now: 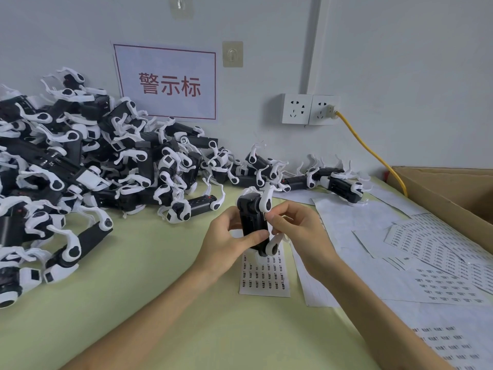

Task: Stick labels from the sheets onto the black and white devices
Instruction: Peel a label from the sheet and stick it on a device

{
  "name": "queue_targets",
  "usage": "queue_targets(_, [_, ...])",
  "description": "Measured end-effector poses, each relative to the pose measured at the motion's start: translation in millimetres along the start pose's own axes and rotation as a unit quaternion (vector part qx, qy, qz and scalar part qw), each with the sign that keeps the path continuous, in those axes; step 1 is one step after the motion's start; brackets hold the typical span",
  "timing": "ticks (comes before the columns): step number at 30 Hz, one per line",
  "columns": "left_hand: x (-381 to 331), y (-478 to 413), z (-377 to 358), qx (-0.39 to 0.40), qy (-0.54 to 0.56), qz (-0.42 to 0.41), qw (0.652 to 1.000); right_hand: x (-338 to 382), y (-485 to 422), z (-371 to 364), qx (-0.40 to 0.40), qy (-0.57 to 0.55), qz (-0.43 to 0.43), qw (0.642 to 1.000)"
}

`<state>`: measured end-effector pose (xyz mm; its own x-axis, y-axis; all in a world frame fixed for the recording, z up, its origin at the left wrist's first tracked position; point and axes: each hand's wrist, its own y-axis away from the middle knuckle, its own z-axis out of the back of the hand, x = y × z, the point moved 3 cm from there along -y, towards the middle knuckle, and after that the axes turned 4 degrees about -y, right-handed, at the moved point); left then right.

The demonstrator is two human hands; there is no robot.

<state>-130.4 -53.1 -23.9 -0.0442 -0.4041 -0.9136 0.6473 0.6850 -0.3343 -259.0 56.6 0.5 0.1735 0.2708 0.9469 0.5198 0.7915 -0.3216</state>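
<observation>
On my feed both hands meet above the middle of the pale green table (149, 276), holding one black and white device (253, 222) roughly upright and clear of the surface. The left hand (226, 236) grips its black body, the thumb curled across the lower front and the fingers wrapped behind. The right hand (296, 231) has its fingers curled, with thumb and forefinger pinched against the device's right edge, just below the upper white arm; the spot is small in my view, so I cannot tell whether a label sits between those fingertips. Directly under the device a small label sheet (264, 276) lies flat on the table, partly printed with rows of labels. To the right, more sheets (440, 263) overlap one another, reaching a cardboard box (453, 188) at the table's edge. A big pile of devices (80, 161) fills the left side against the wall, and a looser row of devices (336, 180) runs along the wall behind the hands. On the wall I see a red-bordered sign (168, 84), and a yellow cable (373, 153) plugged into a double socket (309, 109).
</observation>
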Motion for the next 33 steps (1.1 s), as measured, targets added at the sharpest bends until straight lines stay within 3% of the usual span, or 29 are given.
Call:
queue_targets(11, [-3.0, 0.8, 0.9, 0.003, 0.0, -0.012, 1.0, 1.7, 0.8, -1.4, -0.004, 0.012, 0.005, 1.0])
queue_targets(19, [-4.3, 1.5, 2.0, 0.057, 0.036, 0.017, 0.998, 4.8, 2.2, -0.5, -0.023, -0.026, -0.007, 0.999])
queue_targets(23, [-3.7, 3.2, -2.5, 0.148, 0.163, 0.116, 0.969, 4.2, 2.2, -4.5, 0.011, -0.039, -0.021, 0.999])
queue_targets(30, [-3.1, 0.5, 0.3, 0.136, 0.295, 0.196, 0.925, 3.2, 0.9, -1.9, 0.01, -0.016, -0.011, 1.0])
queue_targets(33, [-8.5, 1.4, -2.4, 0.168, 0.349, 0.209, 0.898, 3.2, 2.8, -6.7, 0.041, 0.024, 0.019, 0.999])
